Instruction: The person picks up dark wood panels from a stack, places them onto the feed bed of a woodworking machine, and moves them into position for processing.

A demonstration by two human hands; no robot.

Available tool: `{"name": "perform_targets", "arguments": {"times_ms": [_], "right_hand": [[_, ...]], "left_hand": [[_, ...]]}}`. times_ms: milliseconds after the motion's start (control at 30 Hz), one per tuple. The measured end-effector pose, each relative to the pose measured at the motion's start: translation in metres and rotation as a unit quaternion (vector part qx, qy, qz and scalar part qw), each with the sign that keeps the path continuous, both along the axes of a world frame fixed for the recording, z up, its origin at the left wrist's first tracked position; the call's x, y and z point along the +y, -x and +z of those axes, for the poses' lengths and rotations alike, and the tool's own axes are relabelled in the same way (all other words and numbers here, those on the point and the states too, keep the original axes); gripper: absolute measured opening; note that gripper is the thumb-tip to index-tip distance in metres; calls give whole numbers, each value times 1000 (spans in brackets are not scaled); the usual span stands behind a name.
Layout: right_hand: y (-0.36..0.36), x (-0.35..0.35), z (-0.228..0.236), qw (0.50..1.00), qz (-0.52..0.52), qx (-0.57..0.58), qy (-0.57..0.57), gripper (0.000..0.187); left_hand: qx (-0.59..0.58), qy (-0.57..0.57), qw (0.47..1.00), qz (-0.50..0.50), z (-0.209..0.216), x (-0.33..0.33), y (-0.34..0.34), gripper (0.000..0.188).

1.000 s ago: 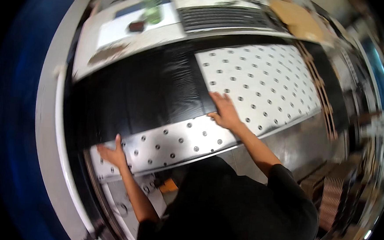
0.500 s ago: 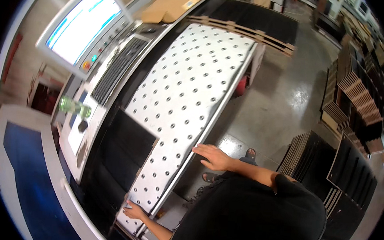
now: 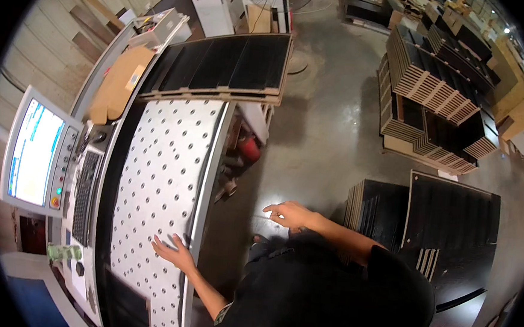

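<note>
2 grips released: left hand (image 3: 175, 255) over the white, black-dotted worktop (image 3: 165, 157), right hand (image 3: 292, 214) beyond its right edge. 1 flat black rectangular panel (image 3: 126, 306) lies at the worktop's near left part.

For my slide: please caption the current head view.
Left hand over the dotted white table, right hand beyond its right edge.
</note>
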State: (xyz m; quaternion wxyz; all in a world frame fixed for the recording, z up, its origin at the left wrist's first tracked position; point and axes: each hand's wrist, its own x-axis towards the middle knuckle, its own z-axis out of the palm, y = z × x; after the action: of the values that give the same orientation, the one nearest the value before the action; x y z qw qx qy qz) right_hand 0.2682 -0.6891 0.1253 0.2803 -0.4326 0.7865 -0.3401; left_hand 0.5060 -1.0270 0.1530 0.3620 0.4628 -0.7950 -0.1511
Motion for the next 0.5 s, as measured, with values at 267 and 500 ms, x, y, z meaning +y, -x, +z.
{"name": "perform_targets", "arguments": {"times_ms": [267, 500], "right_hand": [[111, 16, -13, 949, -215, -168, 158, 38], [273, -26, 7, 784, -397, -424, 219, 75]], "left_hand": [[-166, -43, 979, -110, -37, -32, 159, 69], [-380, -23, 924, 42, -44, -58, 308, 80]]}}
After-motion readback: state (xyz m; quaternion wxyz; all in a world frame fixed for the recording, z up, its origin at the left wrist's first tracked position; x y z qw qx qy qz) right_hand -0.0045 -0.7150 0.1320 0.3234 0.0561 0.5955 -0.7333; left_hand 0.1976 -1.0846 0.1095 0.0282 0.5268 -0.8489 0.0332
